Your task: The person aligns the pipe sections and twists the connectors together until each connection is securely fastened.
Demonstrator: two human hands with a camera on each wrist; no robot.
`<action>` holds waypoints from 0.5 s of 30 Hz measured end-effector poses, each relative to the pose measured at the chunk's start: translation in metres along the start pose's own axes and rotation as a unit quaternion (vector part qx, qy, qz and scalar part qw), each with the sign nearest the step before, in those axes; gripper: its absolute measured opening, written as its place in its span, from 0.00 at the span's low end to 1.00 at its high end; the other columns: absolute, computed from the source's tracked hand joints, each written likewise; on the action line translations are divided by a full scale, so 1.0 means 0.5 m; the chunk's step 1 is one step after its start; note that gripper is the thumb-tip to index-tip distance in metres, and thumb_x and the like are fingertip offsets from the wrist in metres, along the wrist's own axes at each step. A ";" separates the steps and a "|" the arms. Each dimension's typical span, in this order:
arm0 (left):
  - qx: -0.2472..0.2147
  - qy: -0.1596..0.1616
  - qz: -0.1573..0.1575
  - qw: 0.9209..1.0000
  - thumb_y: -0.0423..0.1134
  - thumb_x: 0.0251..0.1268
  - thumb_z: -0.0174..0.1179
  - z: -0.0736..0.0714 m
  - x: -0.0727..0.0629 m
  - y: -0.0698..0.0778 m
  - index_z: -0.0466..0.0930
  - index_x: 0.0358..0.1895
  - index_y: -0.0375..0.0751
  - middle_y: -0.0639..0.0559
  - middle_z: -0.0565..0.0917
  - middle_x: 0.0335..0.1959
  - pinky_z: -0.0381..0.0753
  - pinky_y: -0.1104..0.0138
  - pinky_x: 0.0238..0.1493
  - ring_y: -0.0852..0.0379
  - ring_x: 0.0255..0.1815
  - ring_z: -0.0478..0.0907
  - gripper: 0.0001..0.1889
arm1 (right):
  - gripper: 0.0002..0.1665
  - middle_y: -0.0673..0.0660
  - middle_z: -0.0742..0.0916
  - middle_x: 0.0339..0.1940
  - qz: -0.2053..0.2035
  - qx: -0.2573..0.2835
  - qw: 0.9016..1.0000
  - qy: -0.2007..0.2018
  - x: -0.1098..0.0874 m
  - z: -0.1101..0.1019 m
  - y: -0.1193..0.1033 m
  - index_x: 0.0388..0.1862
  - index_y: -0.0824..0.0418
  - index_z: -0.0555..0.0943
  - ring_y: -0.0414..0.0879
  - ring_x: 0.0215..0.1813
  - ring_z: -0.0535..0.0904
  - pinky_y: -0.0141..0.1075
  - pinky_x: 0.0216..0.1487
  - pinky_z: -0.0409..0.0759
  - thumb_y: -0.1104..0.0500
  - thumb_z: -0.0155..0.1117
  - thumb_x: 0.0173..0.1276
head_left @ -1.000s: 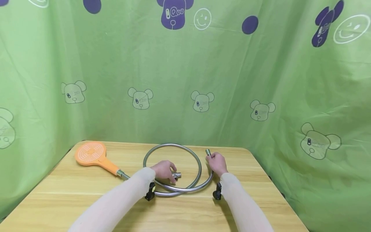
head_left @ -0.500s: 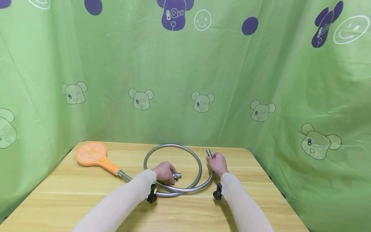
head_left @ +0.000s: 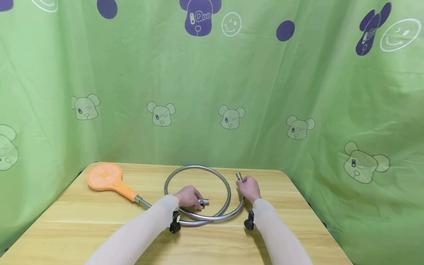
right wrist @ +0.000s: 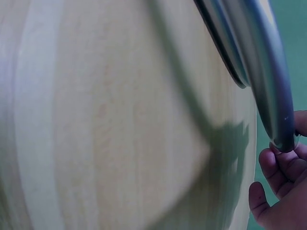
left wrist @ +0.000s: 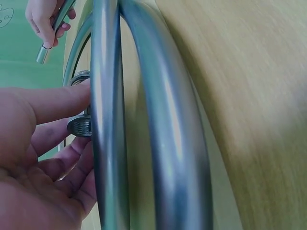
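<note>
My left hand (head_left: 187, 195) pinches a small chrome tee fitting (head_left: 203, 202) above the coil of a metal shower hose (head_left: 195, 166). Threaded openings show on the fitting (left wrist: 80, 125) in the left wrist view, where the hose (left wrist: 165, 124) partly covers it. Near the hose's free end, my right hand (head_left: 249, 188) grips it, and the metal end nut (head_left: 238, 175) sticks out beyond thumb and finger. From the right wrist view, fingers of the right hand (right wrist: 288, 191) curl at the hose (right wrist: 271, 76). The other hose end joins the handle of an orange shower head (head_left: 104, 176).
A light wooden table (head_left: 82, 228) bears everything. Green patterned curtain (head_left: 198, 140) encloses the back and both sides. The hose loop lies between the two hands and crosses itself near the front. Black cameras are strapped to both wrists.
The tee fitting has turned slightly in my left fingers, so a dark opening now faces the head view. My right hand keeps its grip on the hose, nearly still.
</note>
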State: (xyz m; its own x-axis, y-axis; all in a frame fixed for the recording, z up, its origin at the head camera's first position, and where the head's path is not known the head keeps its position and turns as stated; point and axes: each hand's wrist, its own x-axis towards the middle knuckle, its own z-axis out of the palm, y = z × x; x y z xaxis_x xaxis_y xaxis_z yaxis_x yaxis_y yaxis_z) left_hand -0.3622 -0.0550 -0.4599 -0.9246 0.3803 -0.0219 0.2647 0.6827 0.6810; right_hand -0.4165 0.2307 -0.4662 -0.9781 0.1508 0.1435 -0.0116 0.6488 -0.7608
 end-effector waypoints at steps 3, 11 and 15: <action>0.001 0.003 0.000 1.000 0.34 0.44 0.77 -0.001 -0.001 0.005 0.90 0.38 0.41 0.52 0.90 0.36 0.80 0.58 0.55 0.56 0.42 0.81 0.13 | 0.11 0.57 0.80 0.29 -0.001 0.003 1.000 0.002 0.000 -0.001 -0.002 0.36 0.66 0.79 0.46 0.28 0.74 0.34 0.25 0.76 0.57 0.63 0.71; -0.012 -0.003 -0.014 1.000 0.33 0.45 0.77 0.007 0.005 0.005 0.89 0.36 0.39 0.51 0.88 0.36 0.81 0.57 0.52 0.54 0.40 0.80 0.12 | 0.10 0.59 0.81 0.30 -0.002 0.006 1.000 -0.001 -0.006 -0.001 -0.012 0.38 0.66 0.79 0.46 0.30 0.74 0.34 0.26 0.76 0.58 0.63 0.71; -0.003 -0.003 -0.015 1.000 0.34 0.46 0.77 0.013 0.014 0.001 0.88 0.36 0.38 0.50 0.88 0.37 0.82 0.57 0.52 0.53 0.41 0.80 0.12 | 0.10 0.59 0.81 0.30 -0.004 0.002 1.000 0.000 -0.007 -0.003 -0.012 0.38 0.66 0.79 0.46 0.30 0.74 0.33 0.27 0.75 0.58 0.64 0.71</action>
State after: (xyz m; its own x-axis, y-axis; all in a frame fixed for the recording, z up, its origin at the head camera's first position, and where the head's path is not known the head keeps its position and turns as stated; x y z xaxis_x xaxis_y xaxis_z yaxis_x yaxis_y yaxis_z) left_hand -0.3666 -0.0481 -0.4647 -0.9303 0.3637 -0.0471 0.2353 0.6905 0.6840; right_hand -0.4129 0.2276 -0.4611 -0.9780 0.1454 0.1492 -0.0201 0.6472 -0.7621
